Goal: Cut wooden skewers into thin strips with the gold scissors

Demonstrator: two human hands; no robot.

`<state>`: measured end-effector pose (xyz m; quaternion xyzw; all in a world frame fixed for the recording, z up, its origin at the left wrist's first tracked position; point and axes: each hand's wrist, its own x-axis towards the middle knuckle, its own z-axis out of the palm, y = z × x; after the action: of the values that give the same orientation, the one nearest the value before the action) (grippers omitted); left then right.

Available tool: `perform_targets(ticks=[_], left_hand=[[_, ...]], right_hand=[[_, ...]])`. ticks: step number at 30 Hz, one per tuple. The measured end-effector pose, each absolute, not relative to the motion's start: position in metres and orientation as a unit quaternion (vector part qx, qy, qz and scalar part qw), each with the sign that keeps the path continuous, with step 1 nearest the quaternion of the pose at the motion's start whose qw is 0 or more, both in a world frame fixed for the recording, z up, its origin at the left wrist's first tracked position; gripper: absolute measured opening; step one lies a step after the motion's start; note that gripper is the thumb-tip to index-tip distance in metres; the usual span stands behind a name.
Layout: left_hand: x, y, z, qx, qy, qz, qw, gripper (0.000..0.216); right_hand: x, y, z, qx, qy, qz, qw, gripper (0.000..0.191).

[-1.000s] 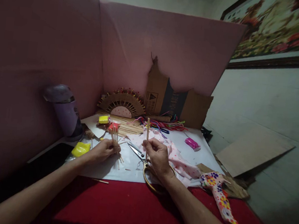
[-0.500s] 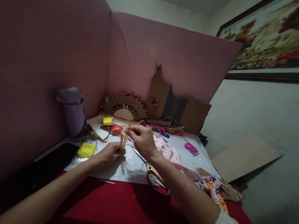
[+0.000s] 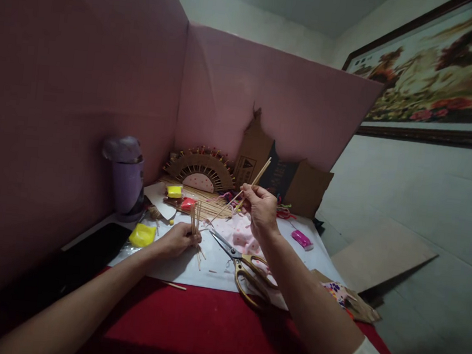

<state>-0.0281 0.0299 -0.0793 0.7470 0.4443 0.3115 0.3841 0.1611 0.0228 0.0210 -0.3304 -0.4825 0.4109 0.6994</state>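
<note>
My left hand [image 3: 176,241] is closed low over the white sheet, around a bundle of thin wooden sticks [image 3: 195,215] that stands roughly upright. More stick ends poke out below the fist. Higher and to the right, my right hand [image 3: 261,207] pinches a few long sticks [image 3: 262,170] that slant up to the right; one thin stick reaches down toward the left hand. Scissors with gold handles [image 3: 235,253] lie slightly open beneath my right forearm. Behind the hands, more sticks [image 3: 211,210] lie flat on the table.
A fan-shaped cardboard piece [image 3: 178,167] and a jagged cardboard sheet [image 3: 310,189] lean at the back. On the left are a purple bottle [image 3: 125,186], a black object [image 3: 96,244] and yellow packets [image 3: 142,235]. Pink dotted cloth [image 3: 242,234] and a magenta packet [image 3: 302,239] lie right.
My right hand has moved up and right, away from the left hand, with a few sticks now raised in it. The left hand keeps its bundle. The view has shifted slightly.
</note>
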Motion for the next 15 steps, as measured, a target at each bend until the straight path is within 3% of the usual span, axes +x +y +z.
perform_targets(ticks=[7, 15], left_hand=[[-0.026, 0.010, -0.059, 0.667, 0.455, 0.328, 0.490, 0.021], [-0.026, 0.000, -0.054, 0.618, 0.332, 0.335, 0.628, 0.026]], right_hand=[[0.174, 0.024, 0.011, -0.353, -0.424, 0.511, 0.659, 0.029], [0.168, 0.027, -0.017, -0.386, -0.437, 0.507, 0.634, 0.033]])
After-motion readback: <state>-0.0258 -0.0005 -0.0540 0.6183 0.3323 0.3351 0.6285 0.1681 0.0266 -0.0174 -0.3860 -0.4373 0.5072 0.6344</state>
